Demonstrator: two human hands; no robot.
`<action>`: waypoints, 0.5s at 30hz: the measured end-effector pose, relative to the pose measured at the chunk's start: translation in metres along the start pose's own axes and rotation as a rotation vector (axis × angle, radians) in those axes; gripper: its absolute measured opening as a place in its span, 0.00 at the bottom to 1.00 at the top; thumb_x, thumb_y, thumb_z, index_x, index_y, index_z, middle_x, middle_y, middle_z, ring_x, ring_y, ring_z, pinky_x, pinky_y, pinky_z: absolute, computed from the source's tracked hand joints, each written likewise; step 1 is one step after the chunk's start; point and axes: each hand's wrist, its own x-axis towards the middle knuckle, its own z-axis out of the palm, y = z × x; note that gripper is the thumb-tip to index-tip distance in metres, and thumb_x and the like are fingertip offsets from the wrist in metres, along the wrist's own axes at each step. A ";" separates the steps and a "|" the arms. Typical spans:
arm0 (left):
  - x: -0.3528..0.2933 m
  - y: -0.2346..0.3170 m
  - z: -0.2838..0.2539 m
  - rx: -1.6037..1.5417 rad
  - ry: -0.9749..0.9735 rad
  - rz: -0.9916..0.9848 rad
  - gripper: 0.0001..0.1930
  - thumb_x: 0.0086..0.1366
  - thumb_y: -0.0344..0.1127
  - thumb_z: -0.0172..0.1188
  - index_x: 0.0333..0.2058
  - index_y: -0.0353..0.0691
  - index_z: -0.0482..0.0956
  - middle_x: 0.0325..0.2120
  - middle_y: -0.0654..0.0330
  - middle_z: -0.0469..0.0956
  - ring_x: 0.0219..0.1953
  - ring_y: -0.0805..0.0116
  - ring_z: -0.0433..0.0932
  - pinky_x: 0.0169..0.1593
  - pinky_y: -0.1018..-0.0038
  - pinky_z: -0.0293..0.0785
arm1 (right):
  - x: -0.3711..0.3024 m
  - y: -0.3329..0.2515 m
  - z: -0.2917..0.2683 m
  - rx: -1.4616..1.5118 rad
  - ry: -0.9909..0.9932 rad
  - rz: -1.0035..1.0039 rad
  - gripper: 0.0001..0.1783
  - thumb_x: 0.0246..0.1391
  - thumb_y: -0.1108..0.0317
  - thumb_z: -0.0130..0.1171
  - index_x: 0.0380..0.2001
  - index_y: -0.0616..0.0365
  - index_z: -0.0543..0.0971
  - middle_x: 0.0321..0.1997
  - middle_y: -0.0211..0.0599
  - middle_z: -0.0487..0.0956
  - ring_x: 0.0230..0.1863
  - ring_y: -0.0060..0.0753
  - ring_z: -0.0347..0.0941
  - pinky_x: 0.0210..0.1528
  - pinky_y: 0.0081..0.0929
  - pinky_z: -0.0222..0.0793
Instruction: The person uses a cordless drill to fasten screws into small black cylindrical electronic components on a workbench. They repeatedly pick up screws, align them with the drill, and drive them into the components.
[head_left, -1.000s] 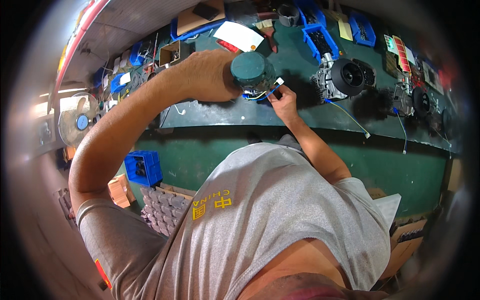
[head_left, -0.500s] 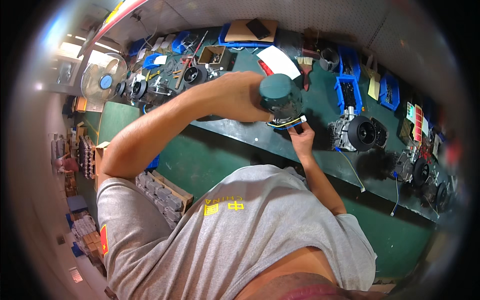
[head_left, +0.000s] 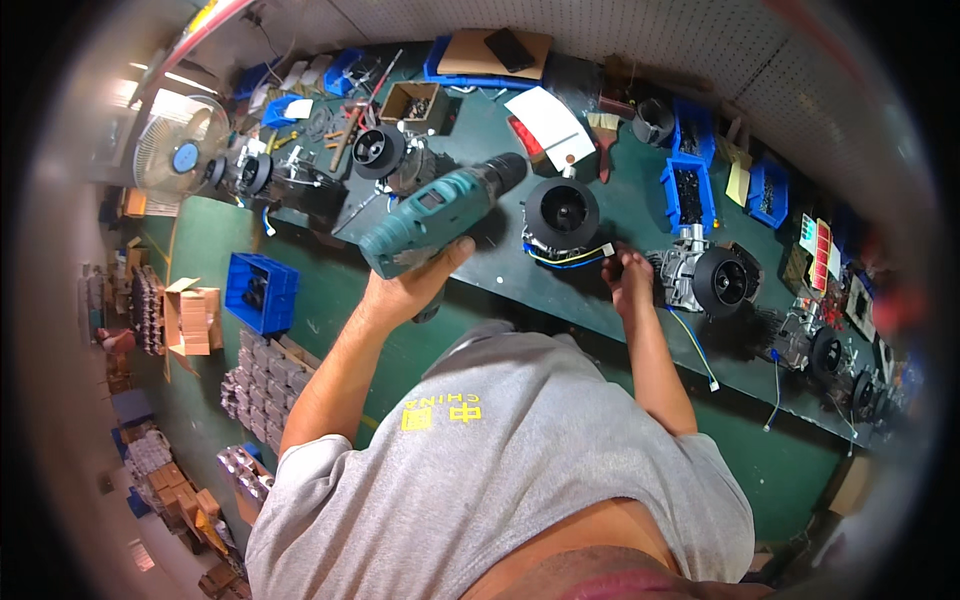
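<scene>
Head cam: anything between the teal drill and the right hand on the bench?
Yes. In the head view a black round motor unit sits between the teal drill, held in the left hand, and the right hand; its yellow-blue wires run toward that hand.

Workbench (head_left: 640, 330), long, dark green top, running diagonally from upper left to lower right. Landmark: black round motor unit (head_left: 561, 214) with blue and yellow wires, near the bench's front edge. Left of it: a second black motor unit (head_left: 380, 152); further left, smaller assemblies (head_left: 250, 172) beside a desk fan (head_left: 180, 155). Behind the second unit: an open cardboard box (head_left: 414, 101). Behind the landmark: a white card (head_left: 548, 126), a brush (head_left: 606, 135), a blue tray (head_left: 480, 55) carrying a brown board. Right of it: two blue parts bins (head_left: 690, 190), a silver-and-black motor assembly (head_left: 708, 280), then further black units (head_left: 825, 352) toward the far right end.
</scene>
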 end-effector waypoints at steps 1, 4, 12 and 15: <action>-0.003 -0.008 -0.007 0.054 -0.007 -0.099 0.17 0.66 0.37 0.67 0.51 0.38 0.80 0.39 0.63 0.82 0.42 0.75 0.76 0.49 0.72 0.75 | -0.006 -0.010 0.009 -0.042 0.008 -0.043 0.12 0.66 0.67 0.52 0.49 0.56 0.76 0.36 0.35 0.83 0.31 0.28 0.79 0.29 0.26 0.76; -0.007 -0.035 -0.022 -0.012 0.002 -0.187 0.16 0.67 0.38 0.66 0.50 0.38 0.80 0.39 0.63 0.82 0.41 0.75 0.76 0.49 0.72 0.75 | -0.023 -0.049 0.041 -0.096 0.047 -0.133 0.10 0.65 0.66 0.57 0.46 0.57 0.76 0.33 0.35 0.81 0.27 0.23 0.74 0.23 0.21 0.69; -0.005 -0.086 -0.039 -0.187 0.010 -0.162 0.17 0.64 0.32 0.68 0.50 0.37 0.80 0.40 0.62 0.82 0.41 0.74 0.78 0.47 0.73 0.76 | -0.017 -0.147 0.108 -0.202 -0.062 -0.200 0.12 0.61 0.70 0.62 0.46 0.61 0.76 0.36 0.35 0.80 0.28 0.19 0.70 0.25 0.16 0.65; -0.010 -0.106 -0.045 -0.227 -0.011 -0.189 0.17 0.64 0.32 0.68 0.51 0.37 0.79 0.41 0.62 0.81 0.42 0.74 0.78 0.48 0.72 0.76 | -0.006 -0.162 0.137 -0.249 -0.166 -0.142 0.12 0.60 0.72 0.62 0.46 0.62 0.76 0.38 0.35 0.81 0.29 0.18 0.70 0.26 0.15 0.65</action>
